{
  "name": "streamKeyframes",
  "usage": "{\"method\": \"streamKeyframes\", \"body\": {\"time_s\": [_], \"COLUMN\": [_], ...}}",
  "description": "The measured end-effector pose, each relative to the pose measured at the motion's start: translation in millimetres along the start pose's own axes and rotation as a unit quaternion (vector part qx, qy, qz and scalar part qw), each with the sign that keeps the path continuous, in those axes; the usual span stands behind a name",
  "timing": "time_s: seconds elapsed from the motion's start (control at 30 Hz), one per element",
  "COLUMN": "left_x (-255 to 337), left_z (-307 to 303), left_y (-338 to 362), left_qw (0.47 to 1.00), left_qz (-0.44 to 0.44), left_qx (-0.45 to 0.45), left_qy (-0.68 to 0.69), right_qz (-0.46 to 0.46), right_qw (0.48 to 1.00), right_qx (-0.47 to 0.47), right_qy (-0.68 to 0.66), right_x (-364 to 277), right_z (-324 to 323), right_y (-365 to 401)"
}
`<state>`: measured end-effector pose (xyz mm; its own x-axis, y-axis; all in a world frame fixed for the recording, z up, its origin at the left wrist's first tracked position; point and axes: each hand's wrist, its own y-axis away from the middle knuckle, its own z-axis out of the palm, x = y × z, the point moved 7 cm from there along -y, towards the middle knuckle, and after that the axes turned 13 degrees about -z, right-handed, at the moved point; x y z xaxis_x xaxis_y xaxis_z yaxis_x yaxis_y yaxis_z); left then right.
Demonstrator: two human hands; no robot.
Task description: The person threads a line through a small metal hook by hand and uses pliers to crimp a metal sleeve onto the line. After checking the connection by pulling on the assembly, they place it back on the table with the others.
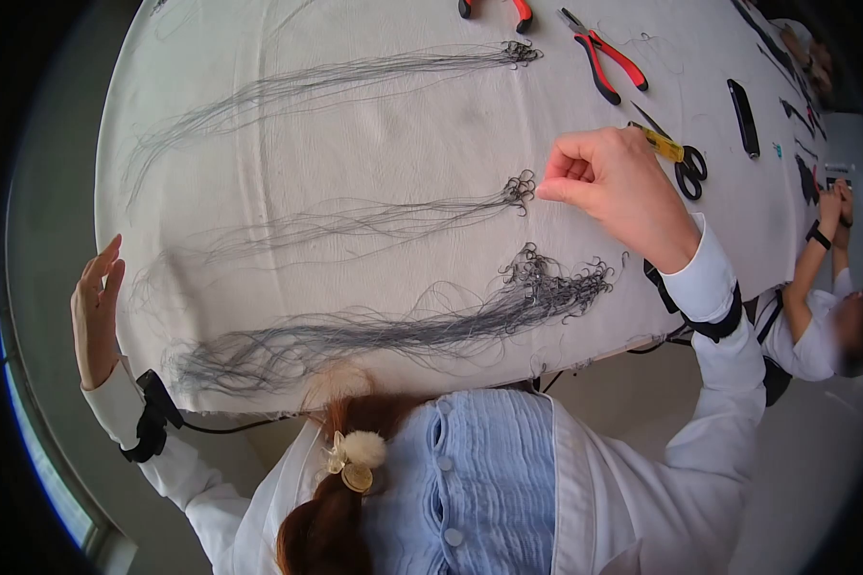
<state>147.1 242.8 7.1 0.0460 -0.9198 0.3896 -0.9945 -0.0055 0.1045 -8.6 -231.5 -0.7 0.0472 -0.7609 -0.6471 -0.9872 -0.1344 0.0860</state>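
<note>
In the head view, my right hand (616, 182) is over the cloth with thumb and fingertips pinched together. The fingertips are right beside the hooks of the middle bundle of fish hooks (519, 193); whatever they hold is too small to make out. Thin, pale fishing lines (355, 216) trail left from these hooks. My left hand (96, 311) is at the table's left edge, fingers extended and thumb apart, with nothing visible in it. Nearest me lies a thicker, tangled bundle of hooked lines (393, 331). Another bundle of hooked lines (374, 69) stretches across the far side.
Red-handled pliers (604, 57) lie at the far right, with part of a second red-handled tool (496, 10) at the top edge. Beyond my right hand are scissors (688, 172), a yellow cutter (657, 142) and a black phone-like object (742, 119). Another person (820, 307) sits at the right.
</note>
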Motion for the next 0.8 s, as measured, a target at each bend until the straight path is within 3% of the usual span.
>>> {"method": "streamKeyframes", "body": {"time_s": [0.17, 0.3, 0.4, 0.5, 0.63, 0.8], "left_x": [-7, 56, 138, 217, 247, 269], "left_z": [-26, -26, -1, 36, 82, 107], "left_y": [7, 40, 74, 120, 152, 157], "left_qw": [0.99, 0.987, 0.99, 0.947, 0.875, 0.851], "left_qz": [0.005, -0.005, 0.132, 0.292, 0.381, 0.395], "left_qx": [0.101, 0.11, 0.009, -0.135, -0.297, -0.345], "left_qy": [-0.096, -0.116, -0.055, 0.011, 0.027, 0.024], "right_qz": [-0.077, -0.172, -0.205, -0.196, -0.153, -0.085], "right_qw": [0.994, 0.984, 0.978, 0.975, 0.987, 0.994], "right_qx": [-0.067, -0.048, -0.016, -0.069, -0.052, -0.04], "right_qy": [-0.025, 0.007, 0.029, 0.073, 0.011, -0.047], "right_x": [-5, -13, -19, -19, -13, -11], "right_z": [15, 32, 35, 40, 34, 22], "right_y": [19, 29, 32, 34, 38, 47]}}
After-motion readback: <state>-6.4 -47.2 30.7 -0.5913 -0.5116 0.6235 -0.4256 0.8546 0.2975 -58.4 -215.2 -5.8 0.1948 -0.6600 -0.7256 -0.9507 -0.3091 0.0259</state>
